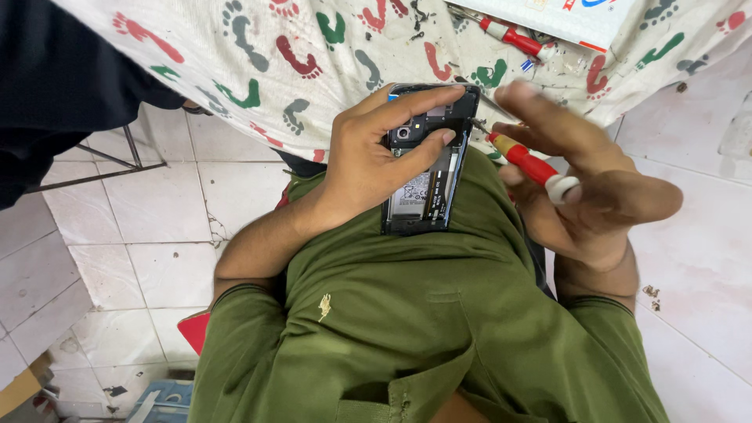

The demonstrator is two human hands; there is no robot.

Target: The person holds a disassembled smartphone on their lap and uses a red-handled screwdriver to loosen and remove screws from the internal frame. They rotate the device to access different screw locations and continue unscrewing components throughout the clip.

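white tiled floor (157, 258) below, a footprint-patterned cloth (313, 47) ahead. the opened black phone with bare insides (427, 168) lies lengthwise on the lap, gripped by the left hand (368, 160); the right hand (583, 176) pinches a red-handled screwdriver (525, 160), tip at its upper right edge.

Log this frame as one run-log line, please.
left hand: grips opened phone against green shirt | right hand: holds red screwdriver, tip at phone's upper right edge | footprint-patterned cloth beyond
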